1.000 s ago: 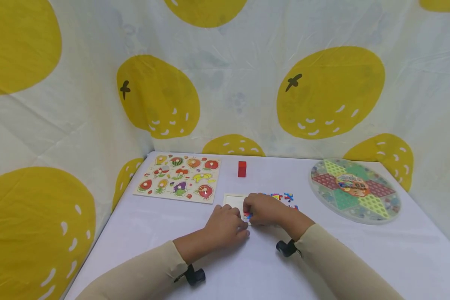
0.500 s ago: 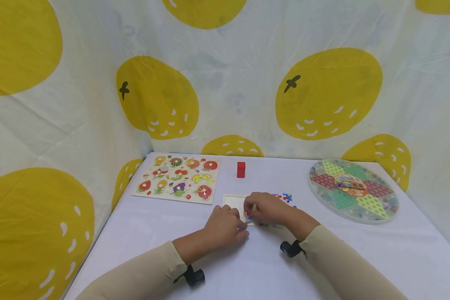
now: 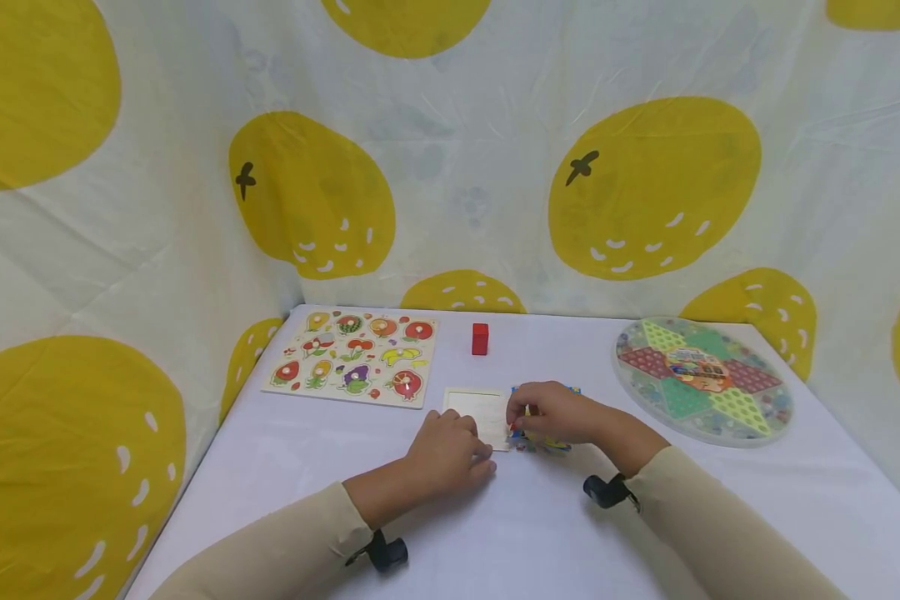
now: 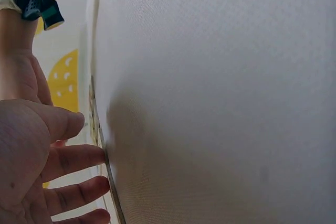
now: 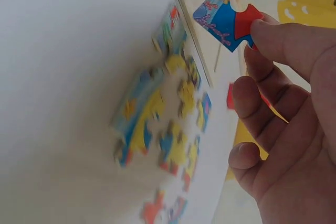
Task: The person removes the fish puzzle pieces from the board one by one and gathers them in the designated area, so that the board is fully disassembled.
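Observation:
In the right wrist view, my right hand (image 5: pixel 286 72) pinches a jigsaw piece (image 5: pixel 220 19) between thumb and forefinger. The piece is blue with a red part, a starfish and coral. In the head view this hand (image 3: pixel 558 412) is just right of a shallow pale puzzle tray (image 3: pixel 476 391), above loose jigsaw pieces (image 5: pixel 139 111) in yellow, blue and red. My left hand (image 3: pixel 448 454) rests at the tray's near left corner. Its fingers are fairly straight in the left wrist view, and the fingertips (image 4: pixel 100 184) touch the tray's edge.
A fruit peg puzzle board (image 3: pixel 352 358) lies at the back left. A red block (image 3: pixel 480 339) stands behind the tray. To the right is a round board-game box (image 3: pixel 705 379) with a star pattern. A fruit-print cloth (image 3: pixel 465 183) hangs behind the white table.
My right hand has moved right, off the tray and over the loose pieces, with the jigsaw piece in its fingers. The left hand has stayed at the tray's corner.

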Demonstrator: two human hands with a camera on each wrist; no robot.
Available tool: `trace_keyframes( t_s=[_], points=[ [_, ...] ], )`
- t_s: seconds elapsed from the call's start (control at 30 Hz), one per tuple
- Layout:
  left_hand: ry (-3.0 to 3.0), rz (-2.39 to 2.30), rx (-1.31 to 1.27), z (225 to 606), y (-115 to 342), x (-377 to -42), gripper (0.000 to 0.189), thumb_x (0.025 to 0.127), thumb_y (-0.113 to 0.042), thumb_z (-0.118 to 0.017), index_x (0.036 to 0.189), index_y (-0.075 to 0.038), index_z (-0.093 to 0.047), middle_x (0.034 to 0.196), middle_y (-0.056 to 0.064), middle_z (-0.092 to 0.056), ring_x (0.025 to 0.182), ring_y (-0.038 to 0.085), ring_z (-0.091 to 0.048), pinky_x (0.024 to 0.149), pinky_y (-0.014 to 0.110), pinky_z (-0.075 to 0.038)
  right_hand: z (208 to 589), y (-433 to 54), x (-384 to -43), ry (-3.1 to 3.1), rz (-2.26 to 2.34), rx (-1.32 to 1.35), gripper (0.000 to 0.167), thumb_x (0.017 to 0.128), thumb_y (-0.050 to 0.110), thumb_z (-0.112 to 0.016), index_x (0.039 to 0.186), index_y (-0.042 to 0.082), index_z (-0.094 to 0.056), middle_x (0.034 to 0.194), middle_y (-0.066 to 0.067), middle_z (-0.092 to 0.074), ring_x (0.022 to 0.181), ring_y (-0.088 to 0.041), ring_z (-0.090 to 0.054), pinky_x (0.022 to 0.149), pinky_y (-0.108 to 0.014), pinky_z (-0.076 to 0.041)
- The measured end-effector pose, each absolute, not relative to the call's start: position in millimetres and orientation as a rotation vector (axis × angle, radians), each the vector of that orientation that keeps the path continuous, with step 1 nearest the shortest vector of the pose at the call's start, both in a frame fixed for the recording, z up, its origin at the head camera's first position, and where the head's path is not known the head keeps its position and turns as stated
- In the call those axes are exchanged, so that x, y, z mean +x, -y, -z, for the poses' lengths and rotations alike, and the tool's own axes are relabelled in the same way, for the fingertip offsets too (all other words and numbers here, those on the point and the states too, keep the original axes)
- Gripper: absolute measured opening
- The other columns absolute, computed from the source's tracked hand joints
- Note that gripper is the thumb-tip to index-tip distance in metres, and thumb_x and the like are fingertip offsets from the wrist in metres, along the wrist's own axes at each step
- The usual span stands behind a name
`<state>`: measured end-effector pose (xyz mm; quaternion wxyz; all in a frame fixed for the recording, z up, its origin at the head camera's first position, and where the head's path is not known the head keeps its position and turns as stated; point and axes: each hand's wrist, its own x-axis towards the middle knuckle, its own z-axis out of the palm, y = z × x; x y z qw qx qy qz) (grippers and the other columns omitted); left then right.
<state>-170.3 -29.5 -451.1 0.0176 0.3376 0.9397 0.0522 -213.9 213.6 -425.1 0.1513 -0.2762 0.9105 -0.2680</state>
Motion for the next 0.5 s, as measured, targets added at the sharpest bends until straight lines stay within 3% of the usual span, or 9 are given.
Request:
trace_keyframes(
  t_s=[0.23,0.5],
  points=[
    [-2.910,-0.183,1.025,451.2,28.5,-170.3,0.032,0.096,-0.052,-0.075,0.122,-0.034,-0.083,0.101,-0.009,-0.068,0.098,0.012,-0.056,0.083,0.034,-0.043,412.9,-236.8,-209.5,-2.617,0.697,-0.712,0.005,0.103,0.015,-0.073,0.101,0.020,-0.074,0.098,0.010,-0.066,0.096,-0.016,-0.059,0.088,-0.036,-0.053],
    [-2.911,-0.187,1.018,451.2,28.5,-169.8,0.032,0.097,-0.051,-0.075,0.122,-0.034,-0.083,0.103,-0.008,-0.069,0.100,0.012,-0.057,0.084,0.034,-0.043,408.3,-267.6,-204.3,-2.609,0.687,-0.673,0.013,0.102,0.008,-0.070,0.095,0.019,-0.073,0.091,0.008,-0.065,0.088,-0.016,-0.057,0.077,-0.032,-0.049]
  ],
)
